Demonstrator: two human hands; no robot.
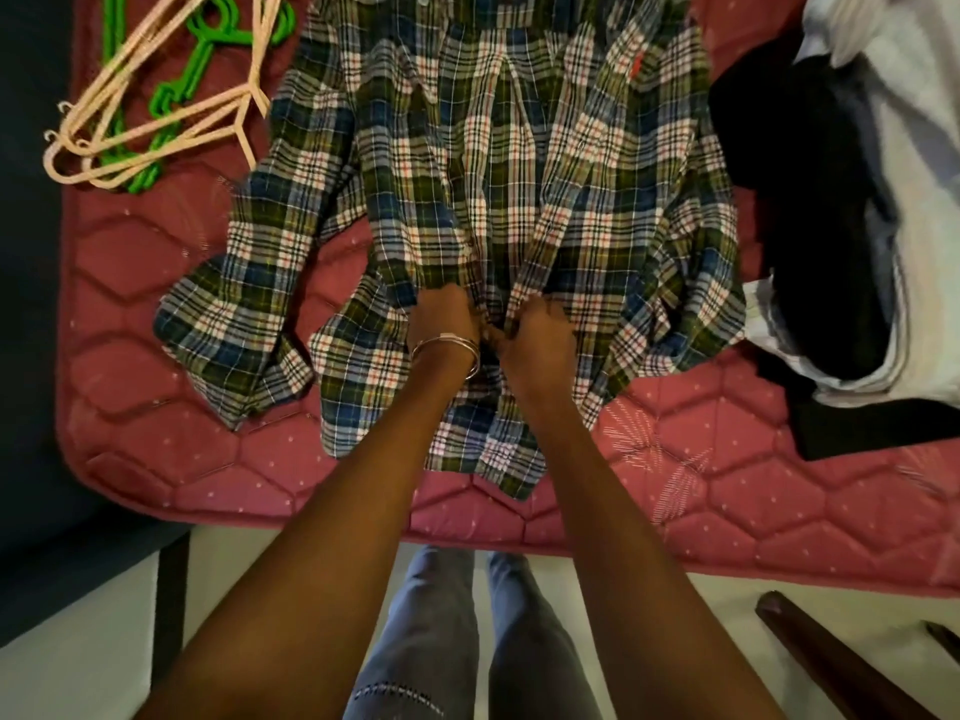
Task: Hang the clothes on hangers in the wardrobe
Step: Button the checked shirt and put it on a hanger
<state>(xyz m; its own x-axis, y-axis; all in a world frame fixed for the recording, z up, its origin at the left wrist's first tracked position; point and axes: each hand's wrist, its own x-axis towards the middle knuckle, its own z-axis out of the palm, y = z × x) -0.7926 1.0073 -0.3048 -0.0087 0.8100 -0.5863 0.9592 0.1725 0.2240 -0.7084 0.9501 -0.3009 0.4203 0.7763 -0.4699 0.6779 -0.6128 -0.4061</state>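
Plaid shirt (467,200): flat on mattress (156,459), long axis 12–6 o'clock, collar at 12. Left hand (441,317) and right hand (537,337), side by side, each pinch its front edges near the hem.

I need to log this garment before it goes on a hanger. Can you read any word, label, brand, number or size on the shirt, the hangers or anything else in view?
No readable text anywhere.
Plaid shirt: a small red mark on the chest, too blurred to read; no size label shows.
Hangers: no markings visible.
Pile of clothes at the right: no print or tag legible.
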